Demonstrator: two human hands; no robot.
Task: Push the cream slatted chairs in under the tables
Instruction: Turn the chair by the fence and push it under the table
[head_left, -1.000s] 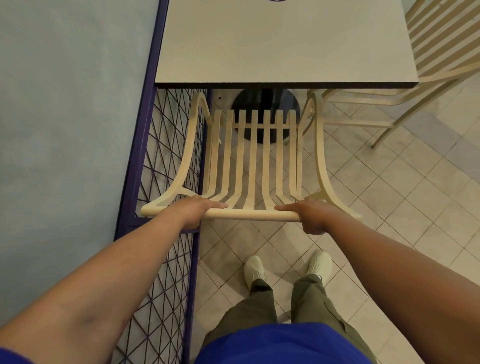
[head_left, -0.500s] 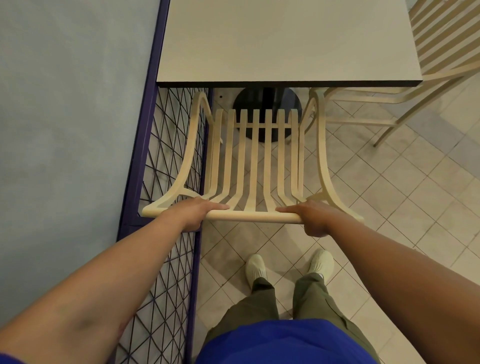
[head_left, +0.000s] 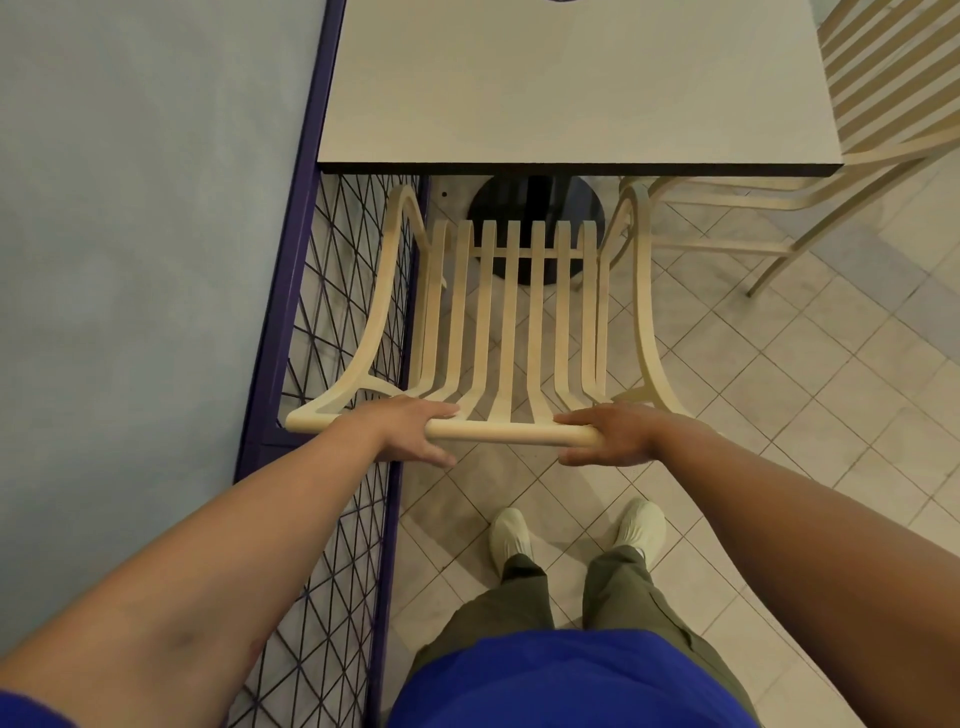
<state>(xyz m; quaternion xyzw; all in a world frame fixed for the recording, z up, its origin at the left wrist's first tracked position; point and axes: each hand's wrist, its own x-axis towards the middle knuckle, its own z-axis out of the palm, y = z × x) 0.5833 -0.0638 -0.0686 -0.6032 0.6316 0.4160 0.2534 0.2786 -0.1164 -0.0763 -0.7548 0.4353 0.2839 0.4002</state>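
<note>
A cream slatted chair (head_left: 511, 332) stands in front of me with its seat facing a grey square table (head_left: 571, 88). The seat's front edge lies a little short of the table's near edge. My left hand (head_left: 410, 423) wraps the chair's top back rail at its left part. My right hand (head_left: 613, 434) wraps the same rail at its right part. A second cream slatted chair (head_left: 883, 104) stands at the table's right side, partly out of view.
A purple-framed wire mesh panel (head_left: 332, 322) runs along the chair's left side against a pale blue wall (head_left: 130, 234). The table's black round base (head_left: 537, 202) sits on the tiled floor (head_left: 779, 389) ahead of the seat. My feet stand just behind the chair.
The chair sits slightly lower in the view relative to the table edge, with a bit more gap showing between seat and table. Both hands keep their hold on the back rail.
</note>
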